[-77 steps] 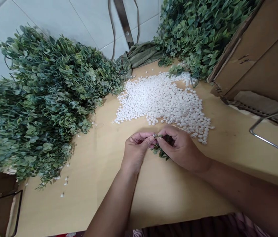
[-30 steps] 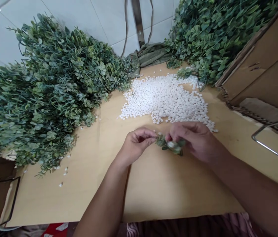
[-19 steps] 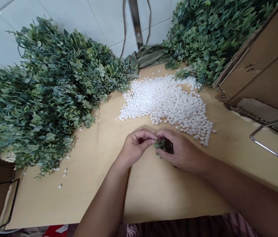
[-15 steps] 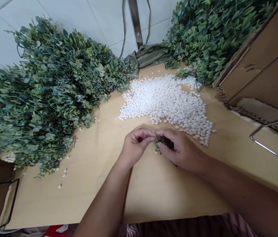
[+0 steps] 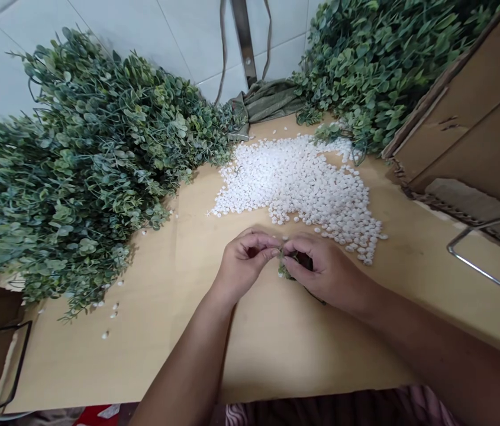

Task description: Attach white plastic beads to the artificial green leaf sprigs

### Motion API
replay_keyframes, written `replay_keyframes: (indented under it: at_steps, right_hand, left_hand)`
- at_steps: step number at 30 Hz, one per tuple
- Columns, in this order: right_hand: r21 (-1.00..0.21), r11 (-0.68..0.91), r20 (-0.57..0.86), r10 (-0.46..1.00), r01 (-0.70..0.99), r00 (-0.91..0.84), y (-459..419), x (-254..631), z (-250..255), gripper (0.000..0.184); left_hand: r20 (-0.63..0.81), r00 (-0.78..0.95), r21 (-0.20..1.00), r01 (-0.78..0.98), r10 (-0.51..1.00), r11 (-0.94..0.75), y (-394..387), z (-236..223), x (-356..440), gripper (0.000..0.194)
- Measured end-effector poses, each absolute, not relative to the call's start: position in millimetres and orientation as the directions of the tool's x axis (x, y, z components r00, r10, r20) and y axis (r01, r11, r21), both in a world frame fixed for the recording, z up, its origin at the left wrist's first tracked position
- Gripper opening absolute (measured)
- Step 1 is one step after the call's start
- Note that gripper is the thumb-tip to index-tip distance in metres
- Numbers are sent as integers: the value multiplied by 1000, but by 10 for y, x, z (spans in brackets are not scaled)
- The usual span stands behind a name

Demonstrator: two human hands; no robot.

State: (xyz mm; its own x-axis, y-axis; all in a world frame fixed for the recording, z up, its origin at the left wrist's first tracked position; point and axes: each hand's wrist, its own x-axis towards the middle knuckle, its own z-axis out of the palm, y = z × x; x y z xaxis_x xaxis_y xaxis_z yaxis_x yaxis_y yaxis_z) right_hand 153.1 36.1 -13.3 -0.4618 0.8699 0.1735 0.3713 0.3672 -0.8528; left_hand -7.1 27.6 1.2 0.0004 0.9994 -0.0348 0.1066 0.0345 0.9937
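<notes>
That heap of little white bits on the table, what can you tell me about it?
The heap of white bits is a loose spread of many small, roundish, matte pieces, plastic or foam by the look. It lies flat on the pale wooden table, thick in the middle and thin at the edges. Its far end runs under the green foliage; its near edge stops just short of the right hand. A few strays lie far off to the left.
</notes>
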Motion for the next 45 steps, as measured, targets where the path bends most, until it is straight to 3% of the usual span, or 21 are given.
replay_keyframes:
  at_steps: [6,10,12,14,17,20,22,34,45]
  right_hand:
    - [-850,360,153,867,385,-475,350,1564,-96,17]
    - [-834,337,100,870,436,-483,353,1577,-83,22]
    - [-837,329,86,869,438,-488,355,1576,-80,21]
    - [-847,317,76,867,428,-492,356,1573,-76,19]
    - [-871,284,58,870,400,-490,359,1567,-67,19]
    - [-901,209,6,883,381,-470,364,1566,-62,20]
    - [-918,170,-18,884,359,-466,368,1568,-62,20]
    - [-933,202,34,874,298,-485,361,1576,-85,25]
    - [-889,374,263,891,266,-371,362,1543,-95,26]
  left_hand:
    - [102,-91,920,389,991,-59,321,-121,-97,12]
    - [173,-19,774,620,985,-124,329,-179,-29,18]
    - [187,1,745,651,982,-142,328,-177,-8,18]
    - [151,-36,809,578,988,-103,328,-163,-12,14]
    - [-28,-143,950,304,989,71,320,-121,-41,6]
    - [-195,-134,979,29,972,201,293,-60,-50,13]
    - [-236,-75,971,-61,969,232,272,-22,-40,18]
    - [-289,44,944,-155,956,293,271,24,-65,22]
    - [-317,55,922,-218,947,321,273,5,-54,23]
